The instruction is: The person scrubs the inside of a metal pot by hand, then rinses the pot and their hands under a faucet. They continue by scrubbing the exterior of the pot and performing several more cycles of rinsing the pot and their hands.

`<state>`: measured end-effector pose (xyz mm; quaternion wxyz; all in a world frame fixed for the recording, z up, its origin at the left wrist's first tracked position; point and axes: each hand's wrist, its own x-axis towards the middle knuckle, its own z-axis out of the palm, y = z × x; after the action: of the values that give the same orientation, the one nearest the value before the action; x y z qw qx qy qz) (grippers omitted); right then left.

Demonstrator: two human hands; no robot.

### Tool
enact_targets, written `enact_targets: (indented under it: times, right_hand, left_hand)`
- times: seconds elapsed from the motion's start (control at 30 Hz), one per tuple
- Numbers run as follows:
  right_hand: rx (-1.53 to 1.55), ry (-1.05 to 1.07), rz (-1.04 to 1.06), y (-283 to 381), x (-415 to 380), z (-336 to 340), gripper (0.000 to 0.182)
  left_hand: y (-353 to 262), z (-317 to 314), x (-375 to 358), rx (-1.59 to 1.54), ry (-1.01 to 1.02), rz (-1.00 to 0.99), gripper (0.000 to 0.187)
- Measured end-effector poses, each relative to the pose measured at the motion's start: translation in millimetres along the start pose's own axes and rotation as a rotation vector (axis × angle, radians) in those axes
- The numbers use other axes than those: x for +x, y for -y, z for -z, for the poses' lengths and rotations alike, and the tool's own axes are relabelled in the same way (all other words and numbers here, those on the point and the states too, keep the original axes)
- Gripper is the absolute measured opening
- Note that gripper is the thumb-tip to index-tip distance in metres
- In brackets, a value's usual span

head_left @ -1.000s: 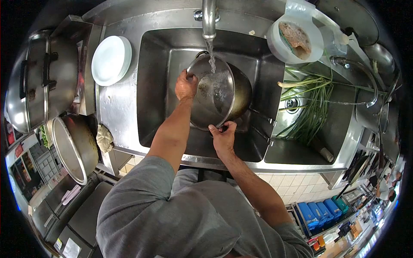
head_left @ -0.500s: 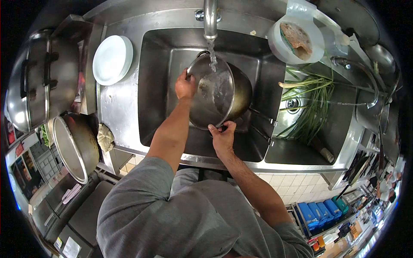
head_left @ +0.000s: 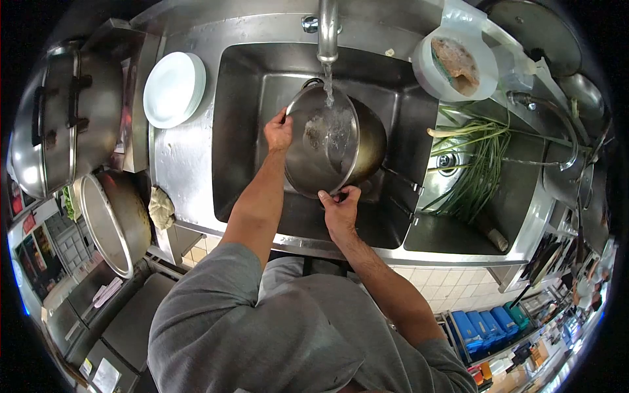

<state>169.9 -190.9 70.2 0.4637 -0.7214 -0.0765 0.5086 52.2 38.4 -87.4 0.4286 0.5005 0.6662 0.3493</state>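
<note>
A large metal pot [head_left: 372,141] is tilted on its side in the left sink basin, its round mouth turned up and to the left. Dark residue shows on the inner surface. Water runs from the faucet [head_left: 327,39] into it. My left hand [head_left: 278,134] grips the rim on the left side, fingers closed over the edge. On the near side, my right hand [head_left: 341,206] is closed around a small dark handle of the same pot. Another dark handle sticks out at the far side.
White plates [head_left: 171,90] are stacked on the left counter. Green onions [head_left: 475,160] lie in the right basin [head_left: 517,196], where a second tap [head_left: 570,154] runs. A white tub [head_left: 452,65] stands behind them. Another large pot [head_left: 118,226] leans at lower left, near a cloth [head_left: 160,207].
The whole view has shifted slightly. Both hands keep their grip on the pot, and its tilt looks almost the same. Water still streams into it.
</note>
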Motion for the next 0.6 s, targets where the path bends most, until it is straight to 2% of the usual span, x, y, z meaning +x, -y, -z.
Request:
enact_targets:
  times: [0.07, 0.13, 0.27, 0.37, 0.43, 0.53, 0.6]
  right_hand:
    - [-0.009, -0.008, 0.005, -5.7, 1.9, 2.3, 0.05]
    - [-0.006, -0.011, 0.016, -4.8, 0.6, 2.3, 0.05]
    - [0.065, 0.007, -0.025, -1.8, -0.1, 0.4, 0.05]
    - [0.047, 0.005, -0.043, 5.2, -1.8, 3.1, 0.05]
    - [0.022, 0.001, -0.036, 0.8, -0.2, 4.3, 0.049]
    - [0.029, -0.002, 0.001, -4.8, 5.5, 9.4, 0.045]
    - [0.065, 0.001, 0.034, -0.7, 11.1, 15.5, 0.042]
  left_hand:
    - [6.8, -3.3, 2.4, -0.047, -0.002, 0.006, 0.037]
    - [1.4, -1.1, -0.4, 0.072, -0.013, -0.032, 0.04]
    - [-12.3, 1.3, -6.4, 0.102, 0.024, -0.036, 0.042]
    - [-46.5, -1.5, -17.0, 0.193, 0.033, -0.051, 0.042]
    - [-58.6, -2.9, -18.8, 0.374, 0.029, -0.095, 0.039]
    - [-68.8, -8.6, -14.2, 0.462, 0.0, -0.098, 0.034]
    - [-55.7, -14.3, -5.8, 0.398, -0.031, -0.124, 0.031]
